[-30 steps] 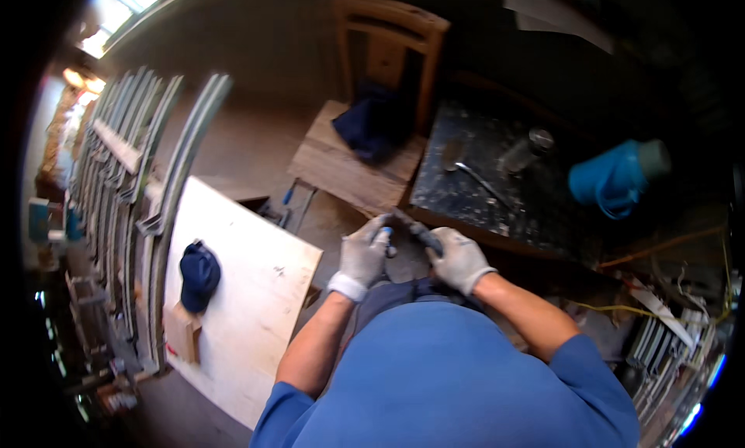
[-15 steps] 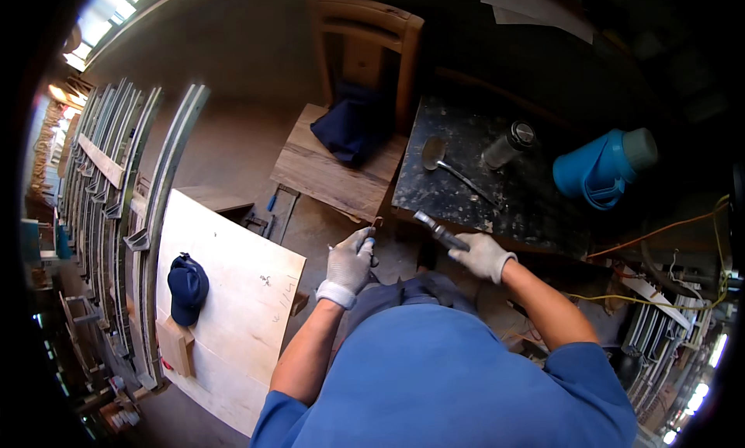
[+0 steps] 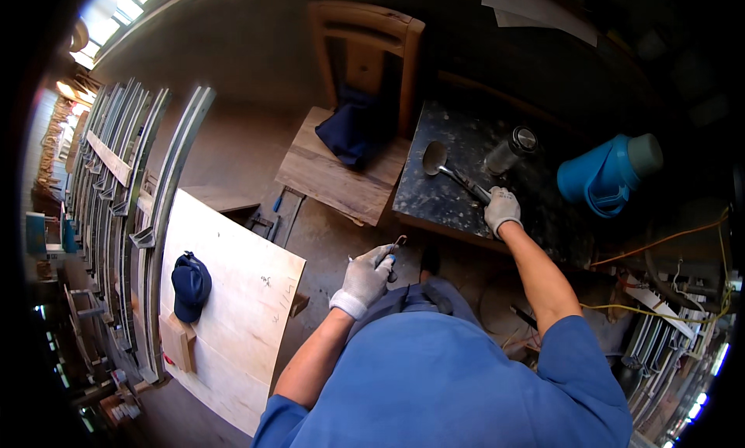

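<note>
My left hand (image 3: 366, 281), in a whitish work glove, is closed around a thin dark piece with a curved, copper-coloured end (image 3: 400, 241) poking out past the fingers. It hovers in front of my waist. My gloved right hand (image 3: 503, 209) is at the front edge of the black speckled tabletop (image 3: 434, 203). Its fingers are closed on a dark cylindrical tool (image 3: 475, 189), which lies along the handle of a metal ladle (image 3: 435, 158). Where the tool ends and the ladle's handle begins is hard to see.
On the tabletop stand a lidded clear bottle (image 3: 508, 149) and a blue thermos jug (image 3: 596, 175). A wooden chair (image 3: 330, 176) holds dark blue cloth (image 3: 353, 130). Left, a plywood sheet (image 3: 240, 293) carries a navy cap (image 3: 191, 286) beside metal bar clamps (image 3: 167, 168). Cords (image 3: 660, 230) hang at right.
My right hand has moved forward and right, bringing the dark tool from in front of the table onto it, beside the ladle. My left hand has shifted slightly right, still gripping its thin piece.
</note>
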`<state>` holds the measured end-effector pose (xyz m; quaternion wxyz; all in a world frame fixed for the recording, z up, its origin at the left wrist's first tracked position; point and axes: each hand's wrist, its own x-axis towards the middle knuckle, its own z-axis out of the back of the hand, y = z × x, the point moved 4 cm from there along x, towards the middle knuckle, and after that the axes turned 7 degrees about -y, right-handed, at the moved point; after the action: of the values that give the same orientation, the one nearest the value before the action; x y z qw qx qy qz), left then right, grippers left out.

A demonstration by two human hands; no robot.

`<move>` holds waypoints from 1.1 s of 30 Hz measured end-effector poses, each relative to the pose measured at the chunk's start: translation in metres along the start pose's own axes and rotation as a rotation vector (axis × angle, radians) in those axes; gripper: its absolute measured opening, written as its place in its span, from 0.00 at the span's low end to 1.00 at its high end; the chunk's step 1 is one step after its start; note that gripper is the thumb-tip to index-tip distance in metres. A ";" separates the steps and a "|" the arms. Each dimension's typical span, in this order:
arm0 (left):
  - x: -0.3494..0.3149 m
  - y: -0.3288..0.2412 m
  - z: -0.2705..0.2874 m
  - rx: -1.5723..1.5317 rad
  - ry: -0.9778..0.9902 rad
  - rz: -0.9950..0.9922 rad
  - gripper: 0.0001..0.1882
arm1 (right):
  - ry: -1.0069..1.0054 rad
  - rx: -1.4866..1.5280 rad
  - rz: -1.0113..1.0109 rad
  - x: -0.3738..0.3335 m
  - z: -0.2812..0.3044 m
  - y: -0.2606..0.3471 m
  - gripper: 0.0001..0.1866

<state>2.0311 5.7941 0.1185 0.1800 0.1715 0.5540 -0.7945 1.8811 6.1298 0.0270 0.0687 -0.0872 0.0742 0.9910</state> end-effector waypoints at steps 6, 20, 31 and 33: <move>-0.004 0.020 0.002 0.009 -0.023 -0.011 0.16 | 0.159 0.204 -0.021 -0.012 0.009 0.023 0.13; -0.016 -0.026 -0.007 0.266 -0.089 -0.455 0.19 | 0.754 1.577 -0.562 -0.085 -0.012 0.118 0.06; -0.024 -0.024 -0.021 0.644 -0.148 -0.554 0.16 | 0.723 1.531 -0.505 -0.083 0.005 0.138 0.04; -0.030 -0.031 -0.020 0.711 -0.147 -0.544 0.16 | 0.758 1.576 -0.482 -0.083 0.006 0.141 0.04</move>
<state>2.0444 5.8257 0.1519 -0.0666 0.0140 0.2572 -0.9640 1.9404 5.9828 0.0673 0.2849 -0.3484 0.7284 0.5167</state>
